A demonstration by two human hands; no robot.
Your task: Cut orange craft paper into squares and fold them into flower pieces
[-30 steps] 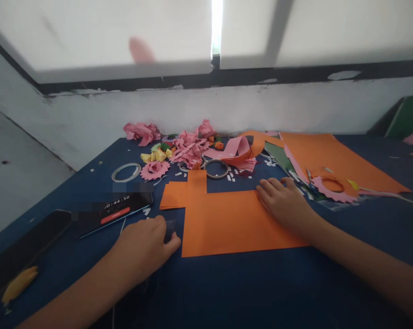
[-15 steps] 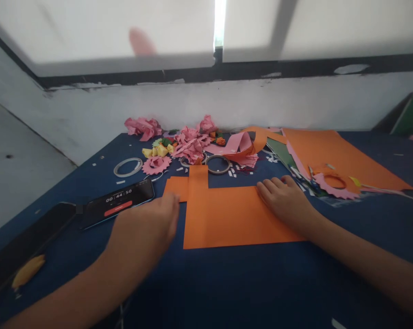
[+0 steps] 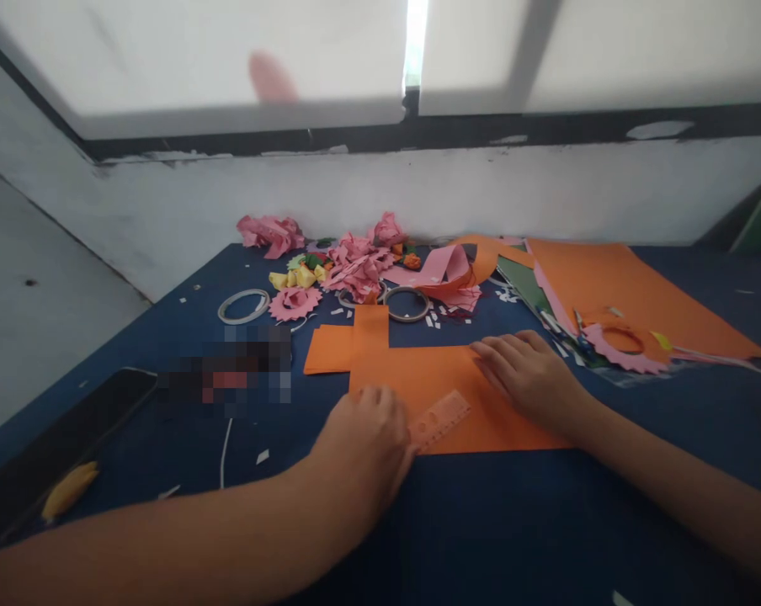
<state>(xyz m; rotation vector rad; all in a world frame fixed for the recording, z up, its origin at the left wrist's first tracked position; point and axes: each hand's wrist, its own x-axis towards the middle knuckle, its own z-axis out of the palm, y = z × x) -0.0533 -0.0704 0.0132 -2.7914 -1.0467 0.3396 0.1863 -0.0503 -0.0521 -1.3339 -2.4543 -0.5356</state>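
Observation:
An orange sheet of paper [image 3: 513, 417] lies flat on the blue table, with an orange strip [image 3: 371, 328] at its upper left corner. Over the sheet's left part, my left hand [image 3: 368, 438] is closed around one end of a clear plastic ruler [image 3: 442, 419]. The ruler slants up to the right across the paper; its gripped end is hidden by the fingers. On the sheet's right side rests my right hand [image 3: 529, 370], fingers laid on the paper near the top edge. Small orange pieces [image 3: 328, 349] lie beside the strip.
Crumpled pink paper [image 3: 359, 265], tape rolls [image 3: 406, 305] and a pink scalloped ring [image 3: 294, 303] are at the back. Larger orange sheets [image 3: 671, 295] are stacked at the right. A dark phone-like slab [image 3: 71, 446] and a yellow piece [image 3: 71, 490] sit on the left, near a blurred-out patch.
My left hand has moved right and down onto the orange sheet, and the clear ruler now shows in it. My right hand stays on the paper. The view has shifted slightly.

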